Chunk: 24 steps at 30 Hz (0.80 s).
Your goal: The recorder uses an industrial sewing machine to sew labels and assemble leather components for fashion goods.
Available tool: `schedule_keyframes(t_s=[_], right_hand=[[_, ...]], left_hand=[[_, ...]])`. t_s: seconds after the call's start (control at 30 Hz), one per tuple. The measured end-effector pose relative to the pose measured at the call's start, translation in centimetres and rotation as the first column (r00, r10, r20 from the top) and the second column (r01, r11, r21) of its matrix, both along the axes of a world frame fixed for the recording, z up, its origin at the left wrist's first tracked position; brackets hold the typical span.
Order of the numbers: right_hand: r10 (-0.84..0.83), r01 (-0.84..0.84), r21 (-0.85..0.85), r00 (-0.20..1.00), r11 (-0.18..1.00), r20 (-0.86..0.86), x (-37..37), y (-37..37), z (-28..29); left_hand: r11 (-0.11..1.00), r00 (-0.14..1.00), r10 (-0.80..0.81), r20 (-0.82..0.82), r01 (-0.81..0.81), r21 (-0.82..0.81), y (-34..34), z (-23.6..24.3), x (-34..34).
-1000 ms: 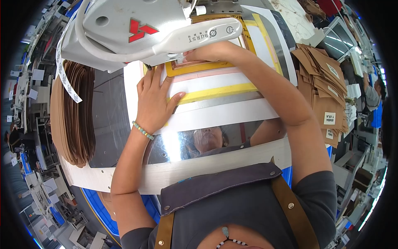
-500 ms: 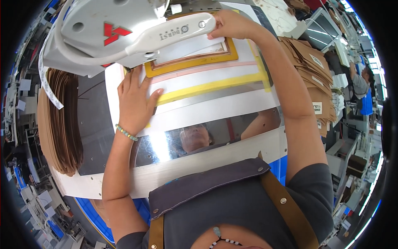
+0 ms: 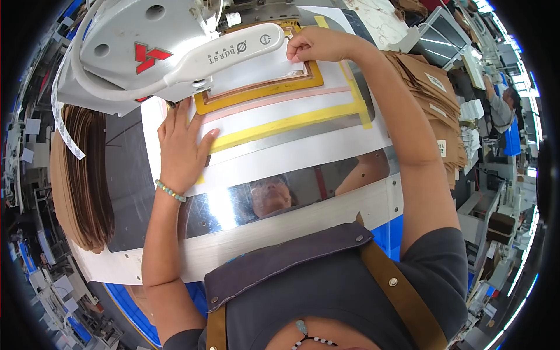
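My left hand (image 3: 182,151) lies with fingers apart on a white board (image 3: 245,163), its fingertips beside a yellow frame (image 3: 262,93) and the lower edge of a grey-white machine head (image 3: 111,52). Inside the frame, with a copper-brown inner border, is a white sheet (image 3: 251,73). My right hand (image 3: 315,46) pinches at this sheet's right part, just right of the machine's long white handle (image 3: 221,49), which hides part of the frame. Yellow and pink tape strips (image 3: 280,122) run across the board around the frame.
A stack of brown pieces (image 3: 79,175) stands at the left on a dark plate. Brown labelled pieces (image 3: 426,105) are piled at the right. A steel strip (image 3: 227,210) runs along the front; blue bins (image 3: 385,233) sit below. A co-worker (image 3: 496,99) is at the far right.
My right hand has moved from beneath the handle to the right of it, exposing more of the white sheet in the frame. The view has shifted slightly; my left hand stays on the board.
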State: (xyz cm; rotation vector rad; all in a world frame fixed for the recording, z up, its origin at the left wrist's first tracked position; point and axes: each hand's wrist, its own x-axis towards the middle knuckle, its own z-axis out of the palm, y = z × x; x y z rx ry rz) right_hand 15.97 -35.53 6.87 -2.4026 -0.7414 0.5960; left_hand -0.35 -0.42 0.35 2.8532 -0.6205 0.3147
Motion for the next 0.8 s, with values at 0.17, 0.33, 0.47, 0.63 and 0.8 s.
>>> schedule_keyframes(t_s=[0.17,0.33,0.47,0.63,0.8], right_hand=[[0.084,-0.064,-0.175,0.99,0.982,0.11,-0.7,0.2,-0.1],[0.054,-0.038,-0.272,0.997,0.962,0.051,-1.6,1.3,1.2],[0.046,-0.026,-0.289,0.997,0.957,0.063,-2.0,1.9,1.7],[0.061,-0.017,-0.334,0.991,0.942,0.122,-2.2,2.2,1.7],[0.086,-0.032,-0.38,0.988,0.925,0.127,-2.0,2.3,1.5]], left_hand=[[1.0,1.0,0.004,0.004,-0.004,0.001,0.0,0.0,0.0],[1.0,1.0,0.013,-0.012,-0.013,0.002,-0.1,0.0,0.0],[1.0,1.0,0.014,-0.007,-0.014,0.008,-0.1,0.1,0.0],[1.0,1.0,0.006,0.009,-0.006,0.013,-0.1,0.0,0.0],[0.999,0.998,0.033,-0.05,-0.032,0.037,-0.2,0.2,-0.1]])
